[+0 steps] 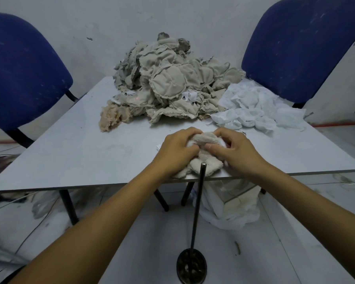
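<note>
Metal rod upright, left hand and right hand pinching fleece piece, long axis toward rag pile

Dim cool light, soft focus, curved edges

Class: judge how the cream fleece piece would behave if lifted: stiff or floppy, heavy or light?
Probably floppy: the fleece piece bunches between the left hand and right hand. Likely light, being soft fabric. Its fuzzy surface should not slip.

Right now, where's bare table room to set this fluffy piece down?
The table is bare from the left hand leftward up to the fabric pile, and at its near right corner. The back is crowded: pile, white cloth.
</note>
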Motion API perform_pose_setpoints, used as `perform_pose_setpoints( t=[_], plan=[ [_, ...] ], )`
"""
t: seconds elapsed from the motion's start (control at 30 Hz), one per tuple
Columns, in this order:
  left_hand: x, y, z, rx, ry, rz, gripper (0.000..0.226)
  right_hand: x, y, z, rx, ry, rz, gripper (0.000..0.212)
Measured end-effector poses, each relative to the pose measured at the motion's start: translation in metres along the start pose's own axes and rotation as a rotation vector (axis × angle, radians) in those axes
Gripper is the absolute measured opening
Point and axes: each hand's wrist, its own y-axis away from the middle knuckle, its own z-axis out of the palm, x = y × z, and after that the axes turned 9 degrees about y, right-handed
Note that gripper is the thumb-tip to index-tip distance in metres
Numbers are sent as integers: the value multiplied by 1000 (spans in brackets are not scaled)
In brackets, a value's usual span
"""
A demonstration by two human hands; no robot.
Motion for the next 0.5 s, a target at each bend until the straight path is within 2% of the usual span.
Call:
perform_pose_setpoints(
  t=[0.1,0.2,0.3,0.4,0.5],
  plan=[
    [4,0,10,151,-43,28,33,-2,0,-1,-72,-89,-46,9],
    [7,1,14,215,-63,73,30,-4,-1,-2,-67,-110,-40,9],
    [8,1,14,245,-67,42,29,-3,0,-2,-26,-72,-21,7],
    [8,1,11,56,-97,34,33,-2,1,-1,44,-98,5,6],
    [7,1,5,-176,20,-46,50,-2,0,-1,68,-174,21,5]
  ],
)
